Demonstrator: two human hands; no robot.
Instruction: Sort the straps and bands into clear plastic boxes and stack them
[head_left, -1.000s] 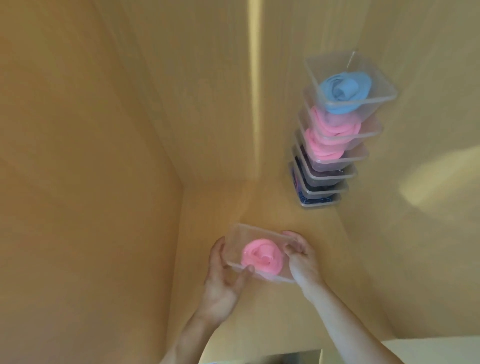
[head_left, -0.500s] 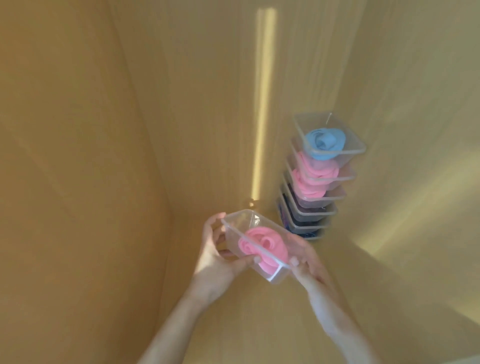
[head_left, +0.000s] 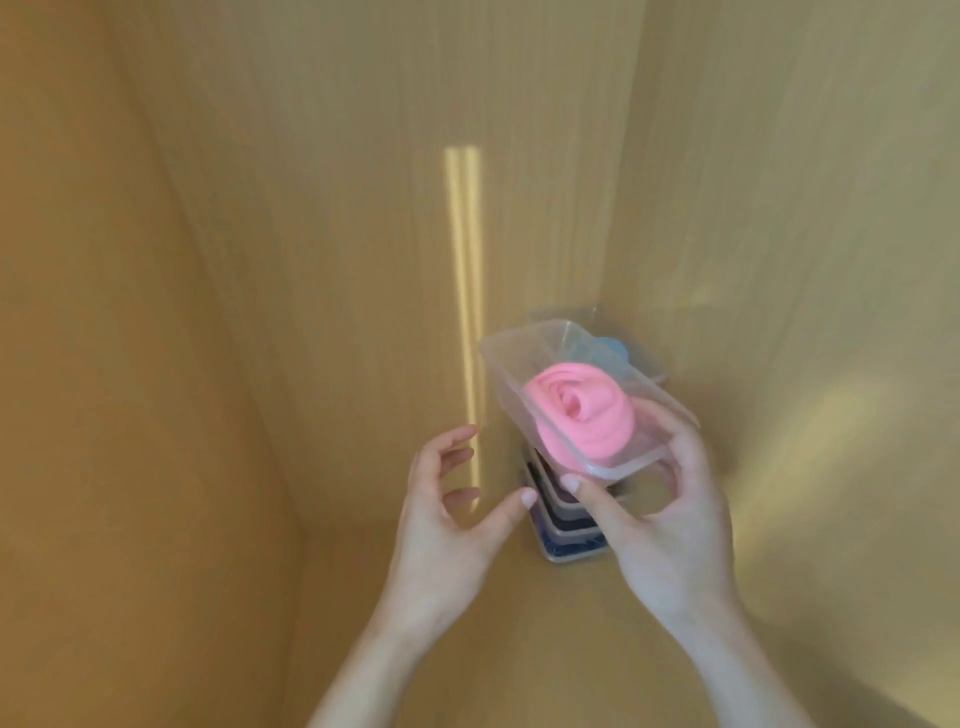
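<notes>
Left hand (head_left: 447, 512) has let go; right hand (head_left: 657, 512) grips box (head_left: 524, 353).

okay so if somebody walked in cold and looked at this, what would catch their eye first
Most likely the pink rolled band, bright against the tan walls, sitting in a clear box just right of centre. The right hand holds that box by its near end, above a stack of boxes in the corner. The left hand hovers open beside it, touching nothing.

No readable text, labels, brands, numbers or signs anywhere in view.
</notes>
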